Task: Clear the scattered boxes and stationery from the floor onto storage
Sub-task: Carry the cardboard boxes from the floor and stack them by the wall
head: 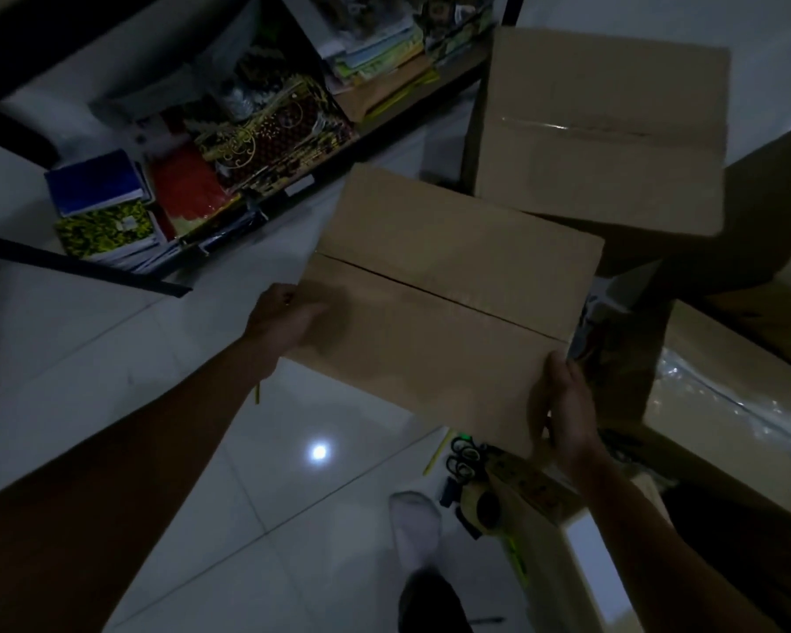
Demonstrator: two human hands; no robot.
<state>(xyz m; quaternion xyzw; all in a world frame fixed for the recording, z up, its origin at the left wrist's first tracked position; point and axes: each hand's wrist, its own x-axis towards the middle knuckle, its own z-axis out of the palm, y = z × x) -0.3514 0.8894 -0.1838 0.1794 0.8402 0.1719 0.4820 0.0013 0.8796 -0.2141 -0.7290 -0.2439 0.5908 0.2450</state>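
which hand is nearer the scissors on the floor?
Right. The right hand grips the held cardboard box's near right corner, just above the scissors. The left hand holds the box's left edge, well off to their left.

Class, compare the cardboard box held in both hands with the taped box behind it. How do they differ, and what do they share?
The held box is gripped by the left hand and right hand above the floor; the taped box rests untouched. The held box's top seam shows no tape; the taped box's seam carries shiny clear tape. The held box sits nearer the camera, overlapping the taped box's lower edge. Both are plain brown, closed cardboard.
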